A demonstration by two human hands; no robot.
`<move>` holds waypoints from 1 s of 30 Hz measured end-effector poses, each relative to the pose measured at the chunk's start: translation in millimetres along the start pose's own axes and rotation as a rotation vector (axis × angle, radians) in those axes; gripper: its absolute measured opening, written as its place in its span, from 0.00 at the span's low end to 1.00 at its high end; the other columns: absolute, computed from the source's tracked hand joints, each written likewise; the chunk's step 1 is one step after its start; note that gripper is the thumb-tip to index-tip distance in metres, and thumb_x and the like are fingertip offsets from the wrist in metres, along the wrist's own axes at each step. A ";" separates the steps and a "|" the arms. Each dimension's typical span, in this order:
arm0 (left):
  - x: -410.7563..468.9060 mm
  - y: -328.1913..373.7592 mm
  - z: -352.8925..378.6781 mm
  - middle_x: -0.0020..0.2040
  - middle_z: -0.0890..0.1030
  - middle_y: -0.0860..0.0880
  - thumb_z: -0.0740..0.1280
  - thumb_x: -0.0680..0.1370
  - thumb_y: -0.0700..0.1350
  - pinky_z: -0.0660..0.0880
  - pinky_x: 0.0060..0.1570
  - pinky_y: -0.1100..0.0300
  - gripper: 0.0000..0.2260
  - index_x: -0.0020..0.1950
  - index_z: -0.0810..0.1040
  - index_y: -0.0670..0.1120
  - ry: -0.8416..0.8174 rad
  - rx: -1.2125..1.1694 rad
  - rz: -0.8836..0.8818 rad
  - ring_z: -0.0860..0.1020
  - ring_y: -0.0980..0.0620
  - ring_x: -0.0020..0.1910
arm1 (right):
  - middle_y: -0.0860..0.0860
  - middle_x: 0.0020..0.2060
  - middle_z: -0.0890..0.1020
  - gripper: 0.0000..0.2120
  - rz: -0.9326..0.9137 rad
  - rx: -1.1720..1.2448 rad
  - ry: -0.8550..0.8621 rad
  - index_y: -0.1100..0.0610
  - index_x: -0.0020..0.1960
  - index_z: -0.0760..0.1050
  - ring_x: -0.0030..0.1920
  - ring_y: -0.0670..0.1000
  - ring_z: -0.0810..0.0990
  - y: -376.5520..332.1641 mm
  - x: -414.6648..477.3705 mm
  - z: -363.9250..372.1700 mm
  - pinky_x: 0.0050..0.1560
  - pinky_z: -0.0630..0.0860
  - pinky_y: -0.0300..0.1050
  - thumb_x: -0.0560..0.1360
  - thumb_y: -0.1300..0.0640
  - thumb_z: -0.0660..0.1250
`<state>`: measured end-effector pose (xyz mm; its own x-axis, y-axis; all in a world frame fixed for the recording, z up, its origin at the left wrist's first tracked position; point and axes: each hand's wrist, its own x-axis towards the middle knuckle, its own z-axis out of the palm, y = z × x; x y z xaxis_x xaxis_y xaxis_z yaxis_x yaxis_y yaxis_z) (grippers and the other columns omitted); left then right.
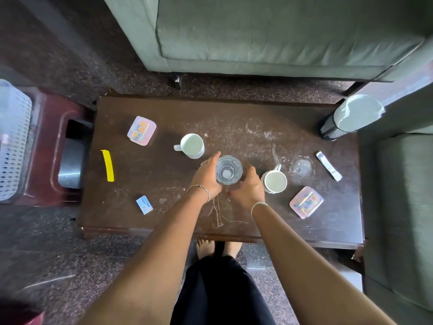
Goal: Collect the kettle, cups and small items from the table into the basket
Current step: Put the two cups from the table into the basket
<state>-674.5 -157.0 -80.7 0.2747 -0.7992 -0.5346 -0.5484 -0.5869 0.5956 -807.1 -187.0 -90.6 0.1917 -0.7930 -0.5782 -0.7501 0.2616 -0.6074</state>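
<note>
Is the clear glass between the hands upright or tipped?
Upright. The clear glass shows a round rim with its base centred inside it. The left hand and right hand cup its sides.

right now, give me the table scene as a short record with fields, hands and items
left hand: on the left side of the clear glass vessel
right hand: on its right side
vessel state: upright on the table, lid off
mugs: two white, one left, one right
clear lid: flat, right of the right mug
small boxes: pink, pink, blue
sachet: far right
basket: on a stool, left of the table
</note>
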 end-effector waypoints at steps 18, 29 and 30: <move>13.8 -65.7 -79.4 0.69 0.69 0.48 0.69 0.72 0.39 0.71 0.64 0.54 0.24 0.67 0.72 0.49 0.256 0.073 -0.026 0.66 0.48 0.69 | 0.51 0.63 0.74 0.26 0.058 0.144 -0.167 0.56 0.68 0.64 0.62 0.53 0.75 -67.3 -36.3 102.8 0.61 0.72 0.47 0.73 0.56 0.67; 74.2 -85.6 -96.1 0.73 0.67 0.47 0.71 0.71 0.41 0.66 0.66 0.54 0.35 0.75 0.62 0.50 -0.013 0.217 0.123 0.65 0.48 0.72 | 0.55 0.78 0.55 0.41 0.178 0.496 -0.013 0.57 0.78 0.37 0.77 0.53 0.55 -105.3 30.5 131.3 0.77 0.55 0.50 0.73 0.74 0.54; 77.5 -85.4 -95.4 0.72 0.68 0.48 0.72 0.70 0.42 0.67 0.65 0.54 0.35 0.75 0.63 0.51 -0.029 0.218 0.122 0.66 0.48 0.71 | 0.55 0.77 0.56 0.41 0.196 0.499 0.002 0.57 0.78 0.38 0.77 0.52 0.56 -105.2 33.9 132.5 0.76 0.54 0.47 0.73 0.74 0.53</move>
<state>-531.0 -181.2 -115.8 0.1745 -0.8567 -0.4854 -0.7348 -0.4415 0.5150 -637.9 -168.6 -118.4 0.0770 -0.7040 -0.7060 -0.3796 0.6341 -0.6737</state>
